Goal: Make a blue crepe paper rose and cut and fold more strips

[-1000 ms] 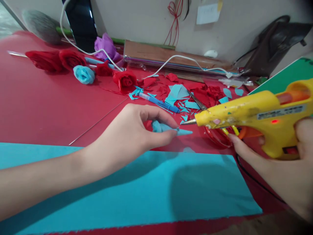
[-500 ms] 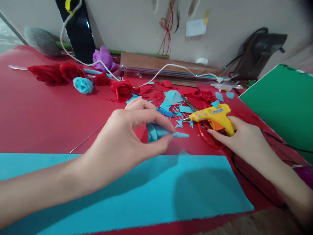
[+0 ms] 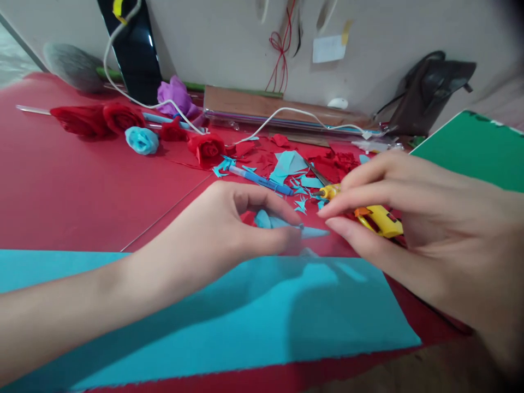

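Note:
A light-blue crepe paper flower is pinched between the thumb and fingers of my left hand, its pointed base sticking out to the right. Most of its petals are hidden inside the hand. My right hand is close to that point, thumb and fingers slightly apart with nothing seen between them. Behind its fingers lies a yellow glue gun, partly covered. Beneath both hands spreads a long sheet of blue crepe paper.
Blue pen, scissors tip and red and blue paper scraps lie beyond the hands. Finished-looking red roses, a blue rose and a purple flower rest farther back. A green board stands at right.
My right hand has let go of the glue gun and moved left and toward me, up to the flower's pointed base. My left hand has shifted slightly right, still holding the flower.

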`<state>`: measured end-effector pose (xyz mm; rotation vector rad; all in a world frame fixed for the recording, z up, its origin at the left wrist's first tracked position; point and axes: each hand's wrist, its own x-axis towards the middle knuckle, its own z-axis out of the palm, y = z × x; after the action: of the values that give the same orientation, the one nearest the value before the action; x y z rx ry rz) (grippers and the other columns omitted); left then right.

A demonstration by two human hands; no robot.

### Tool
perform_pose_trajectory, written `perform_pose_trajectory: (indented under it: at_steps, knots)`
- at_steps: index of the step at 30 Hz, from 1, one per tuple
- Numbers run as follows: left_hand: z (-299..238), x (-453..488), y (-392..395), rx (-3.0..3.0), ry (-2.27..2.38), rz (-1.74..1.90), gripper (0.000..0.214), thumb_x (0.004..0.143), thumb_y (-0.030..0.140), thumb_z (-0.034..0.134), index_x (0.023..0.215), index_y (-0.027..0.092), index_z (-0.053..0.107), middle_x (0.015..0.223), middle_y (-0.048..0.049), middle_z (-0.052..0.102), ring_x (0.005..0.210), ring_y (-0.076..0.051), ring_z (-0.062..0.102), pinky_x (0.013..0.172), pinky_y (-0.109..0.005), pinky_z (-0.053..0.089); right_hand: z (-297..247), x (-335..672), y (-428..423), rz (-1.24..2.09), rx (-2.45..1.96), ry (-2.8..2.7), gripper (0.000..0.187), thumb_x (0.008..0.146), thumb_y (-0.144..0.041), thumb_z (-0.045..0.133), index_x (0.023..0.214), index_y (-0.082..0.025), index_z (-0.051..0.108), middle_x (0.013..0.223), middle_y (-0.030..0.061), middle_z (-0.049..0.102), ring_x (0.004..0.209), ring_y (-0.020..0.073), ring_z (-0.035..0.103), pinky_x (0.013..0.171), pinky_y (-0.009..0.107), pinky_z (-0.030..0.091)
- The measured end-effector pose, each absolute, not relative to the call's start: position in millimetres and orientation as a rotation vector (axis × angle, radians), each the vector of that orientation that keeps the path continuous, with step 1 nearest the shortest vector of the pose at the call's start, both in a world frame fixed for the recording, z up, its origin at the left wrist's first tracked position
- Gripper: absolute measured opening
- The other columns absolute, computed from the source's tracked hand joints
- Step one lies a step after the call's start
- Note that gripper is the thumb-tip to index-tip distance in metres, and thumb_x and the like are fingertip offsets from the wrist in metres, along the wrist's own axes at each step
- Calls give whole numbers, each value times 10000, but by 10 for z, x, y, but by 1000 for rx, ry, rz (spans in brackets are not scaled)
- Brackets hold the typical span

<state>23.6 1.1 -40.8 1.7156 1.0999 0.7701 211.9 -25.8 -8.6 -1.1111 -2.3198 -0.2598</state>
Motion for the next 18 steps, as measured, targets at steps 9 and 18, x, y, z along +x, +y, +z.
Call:
perform_pose_trajectory:
  at_steps: [9, 18]
  knots:
    - [-476, 216, 2, 1714, 1085, 741, 138, 692, 295, 645, 818, 272, 696, 723, 50, 683, 676, -160, 640, 539, -212, 501, -93, 2085, -152, -397, -1006, -2481, 101, 797, -238, 531, 781, -286, 618, 807, -15, 610, 787, 168, 545, 695, 326, 431]
    - [-455, 223, -13, 1736, 1092, 756, 118, 681, 330, 659, 775, 272, 700, 714, 57, 683, 717, -169, 644, 561, -221, 504, -97, 2043, -134, -448, -894, -2540, 70, 766, -217, 570, 726, -232, 625, 773, 10, 626, 771, 173, 529, 646, 333, 425]
